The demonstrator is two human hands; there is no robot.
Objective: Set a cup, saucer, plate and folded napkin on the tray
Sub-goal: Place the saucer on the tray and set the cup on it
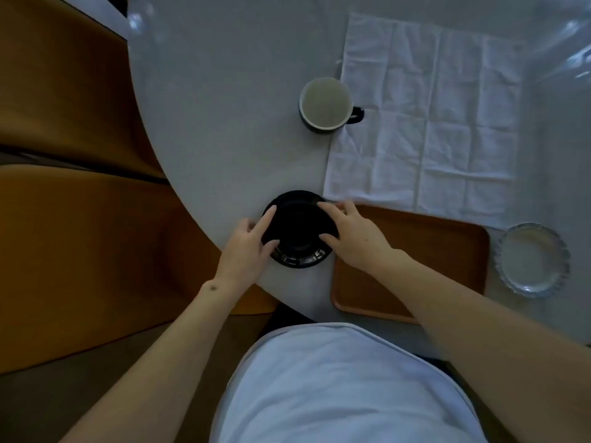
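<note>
Black saucer [299,230] sits near the table [224,123] edge, just left of the wooden tray [415,251]. Left hand [246,251] and right hand [355,235] hold its opposite rims, fingers loosely spread. Beyond lie the cup [326,103] and unfolded napkin [428,123]; a glass plate [532,260] sits right of the tray.

glossy black saucer [299,231], creased cloth napkin [428,119] (matt wooden tray [447,247])
</note>
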